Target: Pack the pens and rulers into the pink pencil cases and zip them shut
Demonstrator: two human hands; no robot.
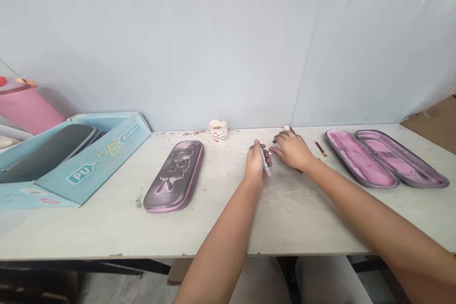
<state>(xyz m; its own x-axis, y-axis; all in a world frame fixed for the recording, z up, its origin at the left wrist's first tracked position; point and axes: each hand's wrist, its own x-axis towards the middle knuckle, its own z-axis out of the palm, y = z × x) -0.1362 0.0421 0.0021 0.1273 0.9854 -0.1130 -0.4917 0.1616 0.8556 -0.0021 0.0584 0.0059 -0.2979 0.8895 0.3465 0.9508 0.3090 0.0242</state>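
My left hand (255, 164) is closed around a small pale blue and pink pen-like object (266, 165) near the middle of the white table (107, 228). Just right of it, my right hand (292, 149) rests palm down on the table with its fingers spread flat, fingertips near the left hand. A small pink item (286, 128) lies just beyond the right hand by the wall. A brown pencil (320, 148) lies to the right of the right hand. A closed purple pencil case (175, 175) lies to the left. An open pink-lined case (384, 157) lies at the right.
A light blue cardboard display box (92, 161) holding a dark case stands at the left. A small paper cup (218, 129) sits against the white wall. A pink roll (28, 109) lies at the far left. Cardboard (434, 118) shows at the far right.
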